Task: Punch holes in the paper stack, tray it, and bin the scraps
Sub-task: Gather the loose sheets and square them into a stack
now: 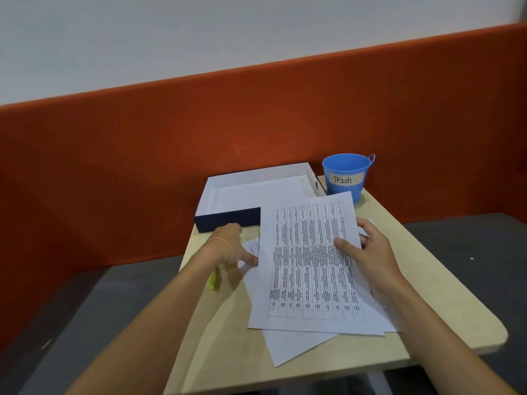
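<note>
A printed sheet with a table (308,266) is lifted over the small desk, and my right hand (368,252) grips its right edge, thumb on top. Under it lie more white sheets (293,346), fanned out unevenly. My left hand (233,246) rests on the left edge of those lower sheets, fingers pressing down on the paper. Behind them stands a white tray with a dark blue front wall (228,219), holding a sheet. A blue bucket labelled "Trash" (346,175) stands at the back right. No hole punch is visible.
A yellow highlighter (212,280) lies under my left wrist. The beige desk (233,352) is small, with rounded corners. An orange partition (199,132) rises right behind it. Grey floor lies on either side.
</note>
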